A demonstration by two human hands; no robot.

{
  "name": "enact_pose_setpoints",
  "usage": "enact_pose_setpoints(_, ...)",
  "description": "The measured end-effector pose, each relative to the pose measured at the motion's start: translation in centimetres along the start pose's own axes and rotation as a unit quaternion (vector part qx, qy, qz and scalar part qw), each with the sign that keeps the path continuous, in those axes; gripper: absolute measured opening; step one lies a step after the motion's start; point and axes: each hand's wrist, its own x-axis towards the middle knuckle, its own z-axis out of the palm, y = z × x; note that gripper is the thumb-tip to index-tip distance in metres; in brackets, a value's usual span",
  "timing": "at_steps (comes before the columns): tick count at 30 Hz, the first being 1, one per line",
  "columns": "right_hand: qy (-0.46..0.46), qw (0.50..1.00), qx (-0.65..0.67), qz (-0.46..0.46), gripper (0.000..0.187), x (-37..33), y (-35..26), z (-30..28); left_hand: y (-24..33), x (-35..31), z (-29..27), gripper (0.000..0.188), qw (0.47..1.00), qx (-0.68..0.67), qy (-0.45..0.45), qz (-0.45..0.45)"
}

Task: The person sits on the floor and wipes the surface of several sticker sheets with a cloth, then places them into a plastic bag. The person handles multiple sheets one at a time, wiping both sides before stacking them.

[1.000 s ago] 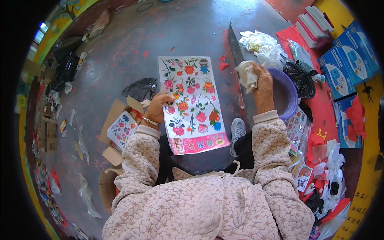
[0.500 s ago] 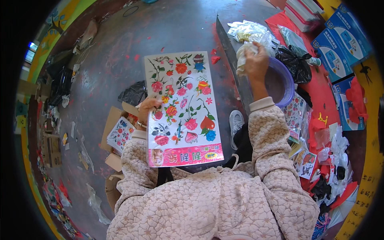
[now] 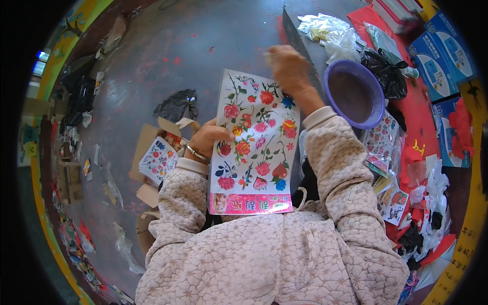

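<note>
My left hand (image 3: 209,137) grips the left edge of a white sheet of flower stickers (image 3: 254,152), thumb on its face. The sheet is printed with red, pink and blue roses and hearts, with a pink band along its near edge. It is tilted up in front of my lap. Over the sheet's far right corner hangs my right hand (image 3: 290,68), its fingers smeared by motion, so what they hold, if anything, does not show. To its right is a purple basin (image 3: 380,101) with a dull brownish inside.
An open carton (image 3: 145,152) holding similar printed sheets (image 3: 157,161) lies left of my arm, near a black plastic bag (image 3: 175,105). Clear plastic bags (image 3: 330,33), a black bag (image 3: 384,76), wrapped sheets (image 3: 381,137) and blue boxes (image 3: 432,61) crowd the right side.
My right hand has moved left from beside the basin to the sheet's far corner. The pale crumpled thing at its fingers no longer shows. The sheet and left hand have shifted right.
</note>
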Motion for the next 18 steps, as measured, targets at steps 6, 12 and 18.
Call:
enact_pose_setpoints(6,0.062,0.963,0.243,0.104,0.013,0.2,-2.5,-3.7,-0.2,1.6,-2.5,0.042,0.998,-0.06,-0.02,0.004)
enact_pose_setpoints(12,-0.165,0.942,0.248,-0.157,0.009,-5.7,-8.6,-2.7,0.5,0.9,-2.1,0.045,0.991,-0.065,0.004,0.12)
enact_pose_setpoints(18,0.007,0.992,-0.002,0.128,0.016,-2.0,2.8,-2.8,1.5,-0.1,-3.2,0.041,0.976,-0.164,-0.061,0.126)
